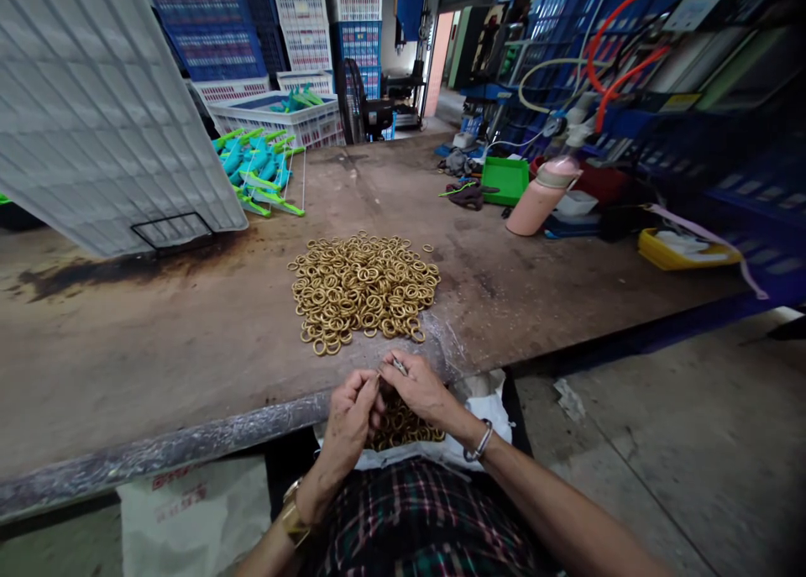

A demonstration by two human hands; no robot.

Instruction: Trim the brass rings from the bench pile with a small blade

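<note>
1. Lower centre, the left hand has thumb and forefinger pressed together; from here I cannot tell what they pinch.
2. Mid-frame, the roundish pile of gold-coloured rings lies on the desk, just above both hands, the right one nearer its lower edge.
3. Beside the left fingertips, a slim metal piece slants down rightward, pinched by the right hand.
4. Below, more rings lie in white cloth.
</note>
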